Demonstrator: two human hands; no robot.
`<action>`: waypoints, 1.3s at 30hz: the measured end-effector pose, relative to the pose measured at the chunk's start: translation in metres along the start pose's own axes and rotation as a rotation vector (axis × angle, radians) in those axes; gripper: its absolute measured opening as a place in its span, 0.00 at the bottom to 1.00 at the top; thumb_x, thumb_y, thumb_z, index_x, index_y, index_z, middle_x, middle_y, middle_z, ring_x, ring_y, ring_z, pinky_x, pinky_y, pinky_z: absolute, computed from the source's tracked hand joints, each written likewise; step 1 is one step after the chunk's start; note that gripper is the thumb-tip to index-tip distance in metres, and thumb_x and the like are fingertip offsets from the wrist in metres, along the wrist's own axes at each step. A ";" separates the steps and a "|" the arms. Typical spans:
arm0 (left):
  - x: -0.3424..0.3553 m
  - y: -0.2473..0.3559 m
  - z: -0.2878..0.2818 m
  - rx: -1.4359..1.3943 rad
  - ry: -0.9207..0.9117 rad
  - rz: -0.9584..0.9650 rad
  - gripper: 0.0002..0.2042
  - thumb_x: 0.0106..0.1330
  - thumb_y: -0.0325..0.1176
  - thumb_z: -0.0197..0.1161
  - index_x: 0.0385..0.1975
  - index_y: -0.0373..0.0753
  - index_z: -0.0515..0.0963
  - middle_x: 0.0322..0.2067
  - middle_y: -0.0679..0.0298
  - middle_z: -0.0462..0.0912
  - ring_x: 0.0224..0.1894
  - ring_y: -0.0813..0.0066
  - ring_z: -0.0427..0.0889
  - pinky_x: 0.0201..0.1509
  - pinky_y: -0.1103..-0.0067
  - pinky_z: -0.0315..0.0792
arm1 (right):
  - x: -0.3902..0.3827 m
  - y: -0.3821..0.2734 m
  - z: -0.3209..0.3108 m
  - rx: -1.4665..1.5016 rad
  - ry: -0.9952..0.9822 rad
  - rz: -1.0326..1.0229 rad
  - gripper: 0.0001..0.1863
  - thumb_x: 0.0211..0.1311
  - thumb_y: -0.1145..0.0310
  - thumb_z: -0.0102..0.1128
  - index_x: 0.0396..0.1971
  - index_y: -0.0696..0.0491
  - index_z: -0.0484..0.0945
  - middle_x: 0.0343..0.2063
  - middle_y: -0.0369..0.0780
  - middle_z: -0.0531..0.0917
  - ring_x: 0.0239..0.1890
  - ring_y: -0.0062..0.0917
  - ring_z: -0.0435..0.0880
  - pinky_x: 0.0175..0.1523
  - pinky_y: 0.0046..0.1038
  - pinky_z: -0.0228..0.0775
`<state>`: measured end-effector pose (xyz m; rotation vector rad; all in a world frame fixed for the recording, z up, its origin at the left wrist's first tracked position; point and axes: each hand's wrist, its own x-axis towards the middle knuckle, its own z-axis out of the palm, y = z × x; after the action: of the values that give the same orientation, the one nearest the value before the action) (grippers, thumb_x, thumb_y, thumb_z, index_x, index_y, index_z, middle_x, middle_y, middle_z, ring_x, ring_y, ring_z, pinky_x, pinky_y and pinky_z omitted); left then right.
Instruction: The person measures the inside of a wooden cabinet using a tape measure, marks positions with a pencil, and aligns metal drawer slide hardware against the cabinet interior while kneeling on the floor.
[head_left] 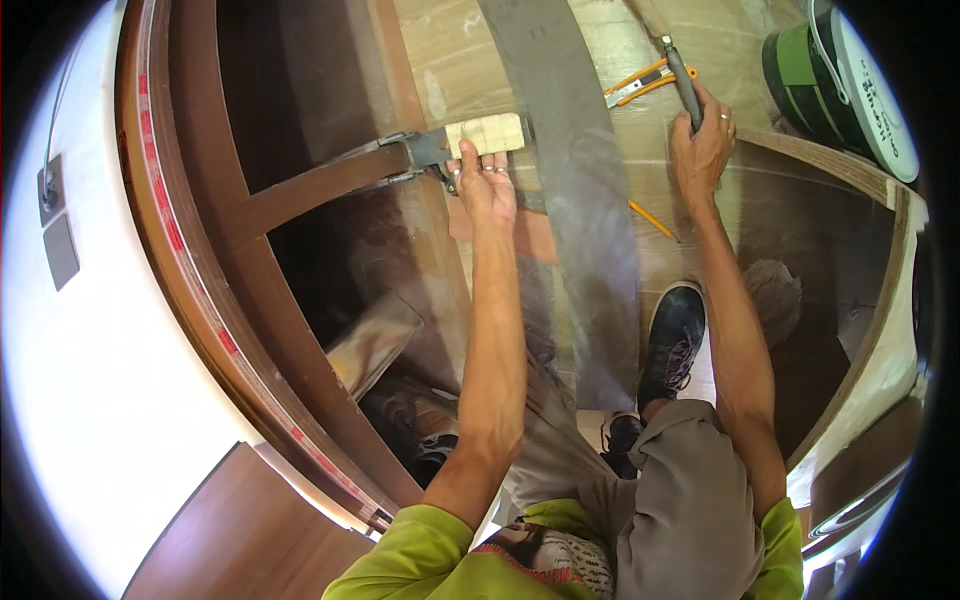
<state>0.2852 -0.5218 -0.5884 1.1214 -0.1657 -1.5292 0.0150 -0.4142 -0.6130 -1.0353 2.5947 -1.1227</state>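
My left hand [485, 195] pinches a pale, roughly rectangular wooden block [488, 133], thumb on its face and fingers along its lower edge. The block lies against a grey end piece [431, 148] of a brown wooden crossbar [325, 188]. Metal fittings [398, 138] sit on both sides of that end. On the right, my right hand [700, 145] is closed round the dark grey grip of a hand tool [684, 85], whose thin far end runs toward the top edge, so its head cannot be made out. An orange and silver utility knife [640, 83] lies beside the tool.
An orange pencil [655, 219] lies on the plastic-covered surface. A long grey strip [590, 220] crosses the middle. A black and green bucket [830, 85] stands far right, near a curved wooden edge [820, 155]. Brown frame rails [210, 150] run down the left. My shoe [675, 335] is below.
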 end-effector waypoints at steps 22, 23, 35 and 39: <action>-0.005 0.004 0.001 -0.023 0.032 0.001 0.18 0.66 0.28 0.67 0.53 0.45 0.70 0.49 0.63 0.80 0.50 0.68 0.79 0.61 0.63 0.76 | 0.001 -0.003 -0.001 -0.007 0.029 -0.032 0.24 0.58 0.67 0.55 0.57 0.49 0.76 0.49 0.44 0.78 0.53 0.41 0.75 0.61 0.43 0.61; -0.003 0.004 -0.002 -0.024 0.023 0.009 0.18 0.66 0.28 0.66 0.53 0.45 0.70 0.49 0.63 0.80 0.50 0.68 0.79 0.61 0.64 0.76 | 0.001 -0.005 0.000 -0.004 0.028 -0.028 0.24 0.58 0.67 0.55 0.57 0.49 0.76 0.48 0.44 0.78 0.53 0.40 0.75 0.61 0.43 0.61; -0.009 0.003 0.007 -0.031 0.012 0.007 0.19 0.67 0.28 0.64 0.56 0.45 0.68 0.51 0.62 0.78 0.53 0.67 0.79 0.61 0.64 0.76 | 0.000 0.001 0.000 -0.015 0.008 -0.012 0.25 0.59 0.67 0.55 0.58 0.49 0.75 0.49 0.43 0.77 0.53 0.40 0.73 0.61 0.43 0.61; -0.011 0.004 0.006 -0.025 0.015 0.007 0.20 0.68 0.27 0.64 0.57 0.45 0.68 0.52 0.62 0.78 0.54 0.66 0.78 0.61 0.64 0.76 | 0.000 -0.003 -0.002 -0.016 0.002 -0.004 0.24 0.59 0.67 0.55 0.58 0.49 0.75 0.49 0.43 0.77 0.54 0.39 0.73 0.61 0.43 0.61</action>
<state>0.2819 -0.5170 -0.5766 1.1117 -0.1394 -1.5126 0.0161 -0.4143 -0.6099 -1.0436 2.6085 -1.1065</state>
